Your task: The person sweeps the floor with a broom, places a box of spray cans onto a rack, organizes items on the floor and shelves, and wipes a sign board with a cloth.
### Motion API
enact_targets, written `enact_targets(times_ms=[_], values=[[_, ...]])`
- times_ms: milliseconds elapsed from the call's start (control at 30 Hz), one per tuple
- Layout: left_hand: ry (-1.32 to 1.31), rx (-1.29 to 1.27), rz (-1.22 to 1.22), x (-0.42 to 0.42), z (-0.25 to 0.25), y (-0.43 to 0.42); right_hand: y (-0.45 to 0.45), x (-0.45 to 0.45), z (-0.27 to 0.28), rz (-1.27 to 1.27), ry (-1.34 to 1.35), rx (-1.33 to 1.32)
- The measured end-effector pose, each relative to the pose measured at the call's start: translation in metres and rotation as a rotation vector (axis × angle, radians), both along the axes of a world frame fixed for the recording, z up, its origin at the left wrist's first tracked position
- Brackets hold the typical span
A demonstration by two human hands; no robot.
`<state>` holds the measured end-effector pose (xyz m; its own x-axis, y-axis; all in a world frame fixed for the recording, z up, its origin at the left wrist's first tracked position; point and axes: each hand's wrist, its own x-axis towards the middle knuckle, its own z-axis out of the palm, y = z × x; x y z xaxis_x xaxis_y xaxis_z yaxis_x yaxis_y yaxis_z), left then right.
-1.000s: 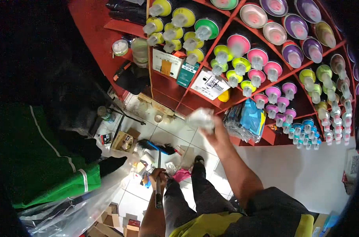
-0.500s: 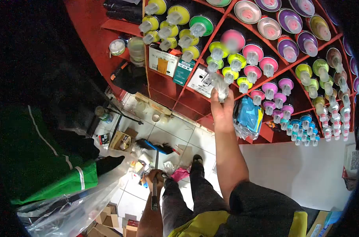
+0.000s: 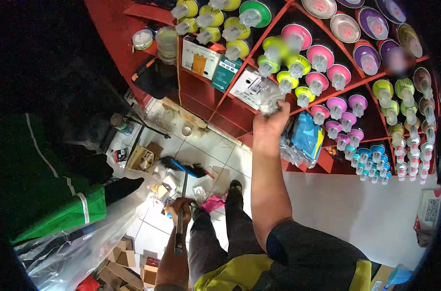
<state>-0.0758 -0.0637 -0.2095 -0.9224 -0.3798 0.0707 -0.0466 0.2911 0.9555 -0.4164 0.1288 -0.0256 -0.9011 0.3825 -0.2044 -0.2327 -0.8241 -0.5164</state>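
My right hand [image 3: 272,120] is raised to the red shelf [image 3: 230,127], its fingers closed round a crumpled clear plastic bundle [image 3: 270,96]. That bundle is in front of a white box [image 3: 246,87], just below yellow-ringed spray cans [image 3: 287,81]. A blue plastic-wrapped packet [image 3: 306,136] lies on the shelf to the right of the hand. Lower down, my left hand [image 3: 181,208] grips the handle of a broom [image 3: 184,186]. The broom's dark bristles [image 3: 193,168] and blue head rest near the floor, beside small litter.
Spray cans with pink [image 3: 320,57] and purple rings fill the shelf's right side. Open cardboard boxes [image 3: 121,254] stand at the lower left, near clear plastic sheeting [image 3: 92,250] and a green cloth [image 3: 55,194]. A pink cloth [image 3: 213,203] lies by my feet.
My right hand has moved up and in toward the shelf with the plastic bundle, which now sits against the white box's right side. My left hand keeps hold of the broom.
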Motion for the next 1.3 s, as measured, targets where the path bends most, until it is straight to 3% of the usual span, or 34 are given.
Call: enact_targets(times_ms=[200,433,667,1000,1267,1300], values=[[-0.028,0.013,-0.001,0.006,-0.018,0.001,-0.008,-0.006,-0.012,-0.003,0.008,0.041],[0.032,-0.017,-0.059,0.009,0.001,0.008,0.005,0.04,0.003,0.056,-0.051,0.063],[0.062,-0.082,-0.009,0.004,-0.008,0.009,0.002,0.006,0.003,0.033,0.008,0.034],[-0.039,0.133,0.025,0.01,-0.009,0.013,-0.026,-0.013,0.013,-0.026,-0.024,-0.047],[0.001,0.042,0.049,0.012,-0.004,0.012,-0.031,-0.017,0.008,-0.114,-0.013,0.315],[0.014,0.038,0.063,0.012,-0.002,0.012,-0.032,-0.013,0.001,-0.13,-0.05,0.492]])
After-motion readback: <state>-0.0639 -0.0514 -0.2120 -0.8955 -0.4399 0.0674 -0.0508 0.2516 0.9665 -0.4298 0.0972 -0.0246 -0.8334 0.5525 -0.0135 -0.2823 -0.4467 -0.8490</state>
